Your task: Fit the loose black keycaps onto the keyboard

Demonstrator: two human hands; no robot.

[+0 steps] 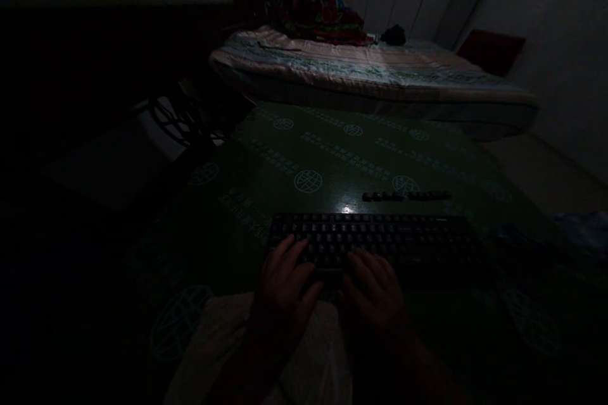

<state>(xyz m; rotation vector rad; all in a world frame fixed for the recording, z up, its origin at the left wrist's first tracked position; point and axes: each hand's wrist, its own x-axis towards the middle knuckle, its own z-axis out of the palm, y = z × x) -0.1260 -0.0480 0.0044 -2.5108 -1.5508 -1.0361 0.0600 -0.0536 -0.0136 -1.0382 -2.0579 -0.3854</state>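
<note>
A black computer keyboard (418, 240) lies on a green printed board (327, 152) in dim light. My left hand (285, 278) rests over the keyboard's left end, fingers apart and stretched onto the keys. Over the lower middle keys is my right hand (373, 285), its fingers slightly bent and side by side, touching the keys near the front edge. Neither hand grips anything. Behind the keyboard sits a row of loose black keycaps (406, 196). Shadow hides much of the keyboard's right end.
Past the board's far edge stands a bed (380, 76) with a patterned blanket (313, 9) heaped on it. A dark table (118, 0) is at the left. Pale cloth (327, 348) lies under my forearms. A dark tangled item (517, 237) lies at the right.
</note>
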